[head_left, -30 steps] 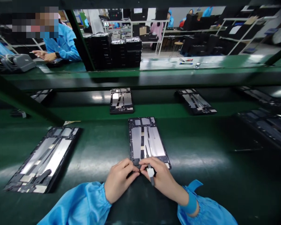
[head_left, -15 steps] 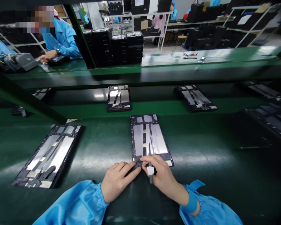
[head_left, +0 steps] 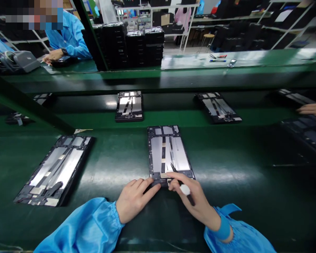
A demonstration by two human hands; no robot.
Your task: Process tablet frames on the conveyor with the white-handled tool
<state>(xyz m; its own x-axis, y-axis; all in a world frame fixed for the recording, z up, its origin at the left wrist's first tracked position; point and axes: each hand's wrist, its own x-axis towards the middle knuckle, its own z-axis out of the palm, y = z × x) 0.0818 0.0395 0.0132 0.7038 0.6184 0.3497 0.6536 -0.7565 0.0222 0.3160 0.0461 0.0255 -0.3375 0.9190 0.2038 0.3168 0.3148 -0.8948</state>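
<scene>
An opened tablet point(head_left: 183, 151) with silver battery panels and dark ribbon strips lies on the green work surface before me. My left hand point(head_left: 137, 196) rests at its near left corner, fingers stretched out and touching the edge, with nothing held. In my right hand point(head_left: 193, 196) is a pair of black tweezers point(head_left: 190, 199) with a white piece around the middle. Their tips point away from me over the battery area. The index finger of that hand reaches onto the tablet's near end, where a small pale tab point(head_left: 163, 175) shows. Whether the tips touch anything, I cannot tell.
Another opened tablet point(head_left: 68, 156) lies to the left. Beyond, the belt carries more tablets, among them one point(head_left: 133, 105) in the middle and one point(head_left: 217, 107) at right. A co-worker's hand point(head_left: 313, 110) enters at far right. A green post point(head_left: 28, 102) slants across the left.
My right hand has shifted slightly right and the tweezers now tilt to the left at their tips. A pale tab shows near my fingertip. A co-worker's hand has appeared at far right.
</scene>
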